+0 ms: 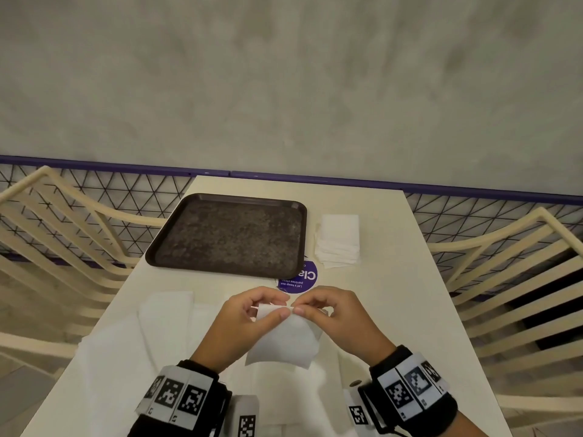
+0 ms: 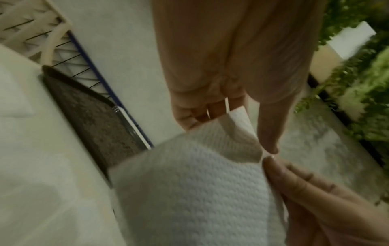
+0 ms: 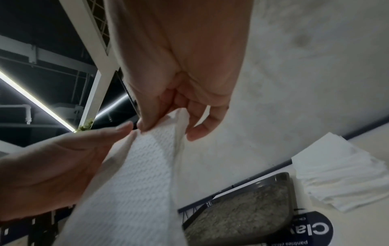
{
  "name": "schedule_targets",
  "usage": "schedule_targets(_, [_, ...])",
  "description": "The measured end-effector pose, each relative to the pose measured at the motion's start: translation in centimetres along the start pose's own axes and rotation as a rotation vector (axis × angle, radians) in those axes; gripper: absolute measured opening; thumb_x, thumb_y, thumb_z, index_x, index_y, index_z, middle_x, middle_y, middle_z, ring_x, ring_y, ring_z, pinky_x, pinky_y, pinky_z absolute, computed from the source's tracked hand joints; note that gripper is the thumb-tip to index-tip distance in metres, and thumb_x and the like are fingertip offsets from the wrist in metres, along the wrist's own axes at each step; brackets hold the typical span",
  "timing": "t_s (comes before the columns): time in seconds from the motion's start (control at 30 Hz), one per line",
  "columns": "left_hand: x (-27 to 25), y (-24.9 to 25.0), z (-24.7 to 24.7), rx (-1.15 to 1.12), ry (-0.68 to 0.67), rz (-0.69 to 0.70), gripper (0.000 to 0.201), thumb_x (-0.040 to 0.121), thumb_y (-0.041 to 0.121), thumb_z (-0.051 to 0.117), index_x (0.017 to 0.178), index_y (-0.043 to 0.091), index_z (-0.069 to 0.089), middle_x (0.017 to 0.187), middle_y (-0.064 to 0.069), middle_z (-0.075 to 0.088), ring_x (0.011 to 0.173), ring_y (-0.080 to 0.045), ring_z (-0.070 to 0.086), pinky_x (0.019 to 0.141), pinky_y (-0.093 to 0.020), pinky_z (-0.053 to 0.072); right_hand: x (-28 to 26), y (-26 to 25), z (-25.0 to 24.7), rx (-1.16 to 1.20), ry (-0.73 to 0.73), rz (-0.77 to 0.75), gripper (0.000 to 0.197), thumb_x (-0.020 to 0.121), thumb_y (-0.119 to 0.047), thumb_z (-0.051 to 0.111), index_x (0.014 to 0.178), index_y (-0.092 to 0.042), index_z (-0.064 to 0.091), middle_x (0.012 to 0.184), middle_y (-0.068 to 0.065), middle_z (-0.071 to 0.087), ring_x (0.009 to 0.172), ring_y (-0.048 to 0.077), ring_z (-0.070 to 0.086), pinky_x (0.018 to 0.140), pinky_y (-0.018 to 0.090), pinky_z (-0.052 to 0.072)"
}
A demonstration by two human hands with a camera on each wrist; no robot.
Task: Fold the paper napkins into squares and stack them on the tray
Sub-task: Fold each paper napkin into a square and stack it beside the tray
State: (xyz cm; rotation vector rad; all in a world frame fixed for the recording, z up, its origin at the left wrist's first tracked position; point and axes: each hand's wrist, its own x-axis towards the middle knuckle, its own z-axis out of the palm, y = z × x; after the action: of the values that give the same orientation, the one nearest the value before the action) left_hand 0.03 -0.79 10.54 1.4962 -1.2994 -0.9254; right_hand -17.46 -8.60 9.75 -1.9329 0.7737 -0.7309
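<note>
Napkin (image 1: pixel 285 337) top edge pinched, both hands

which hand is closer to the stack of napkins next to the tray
Right. The right hand sits almost directly in front of the napkin stack, on the near side of it. The left hand is further off to the stack's left, nearer the tray.

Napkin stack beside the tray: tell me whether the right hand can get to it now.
Probably not yet: the right hand and left hand both pinch a napkin. Otherwise the table towards the stack looks free.
</note>
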Motion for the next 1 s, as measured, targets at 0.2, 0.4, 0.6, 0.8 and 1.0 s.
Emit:
schedule_targets(0.2, [0.1, -0.3, 0.4, 0.257, 0.050, 0.123, 0.017, 0.077, 0.025, 0.073, 0.076, 0.040, 0.065, 0.084, 0.034, 0.064, 0.084, 0.003, 0.060, 0.069, -0.010, 0.046, -0.2, 0.4, 0.0, -0.135, -0.061, -0.038, 0.008, 0.086, -0.020, 0.066, 0.091, -0.020, 0.071, 0.082, -0.022, 0.061, 0.082, -0.001, 0.056, 0.074, 0.009, 0.041])
schedule_targets(0.4, [-0.2, -0.4, 0.6, 0.276, 0.140, 0.110, 0.022, 0.071, 0.023, 0.077, 0.065, 0.040, 0.064, 0.075, 0.023, 0.067, 0.078, -0.007, 0.060, 0.061, -0.014, 0.047, -0.5, 0.9, -1.2, -0.121, 0.004, -0.001, 0.004, 0.083, -0.017, 0.069, 0.085, -0.017, 0.073, 0.077, -0.021, 0.062, 0.078, 0.002, 0.058, 0.071, 0.011, 0.044])
schedule_targets(0.6, [-1.1, -0.1, 1.5, 0.215, 0.072, 0.084, 0.031, 0.082, 0.011, 0.067, 0.079, 0.041, 0.069, 0.078, 0.036, 0.066, 0.081, 0.003, 0.063, 0.071, -0.006, 0.045, -1.6, 1.4, -2.9, -0.069, 0.021, 0.017, 0.010, 0.083, -0.011, 0.069, 0.078, -0.019, 0.071, 0.075, -0.017, 0.064, 0.076, -0.002, 0.058, 0.070, 0.008, 0.041])
schedule_targets(0.8, [-2.3, -0.6, 3.3, 0.102, 0.241, 0.039, 0.039, 0.082, 0.008, 0.066, 0.077, 0.046, 0.072, 0.082, 0.028, 0.069, 0.083, 0.007, 0.064, 0.074, -0.006, 0.046, -3.6, 3.3, -2.4, 0.299, 0.099, 0.184, 0.012, 0.084, -0.014, 0.068, 0.094, -0.019, 0.065, 0.081, -0.017, 0.066, 0.077, 0.002, 0.057, 0.075, 0.016, 0.046])
schedule_targets(1.0, [-3.2, -0.5, 4.3, -0.120, 0.491, -0.023, 0.024, 0.074, 0.004, 0.073, 0.074, 0.028, 0.074, 0.075, 0.006, 0.073, 0.068, -0.007, 0.064, 0.068, -0.014, 0.052, -5.0, 4.8, -2.1, 0.357, 0.019, 0.287, 0.012, 0.083, -0.019, 0.070, 0.076, -0.010, 0.068, 0.071, 0.002, 0.061, 0.067, 0.014, 0.053, 0.063, 0.025, 0.045])
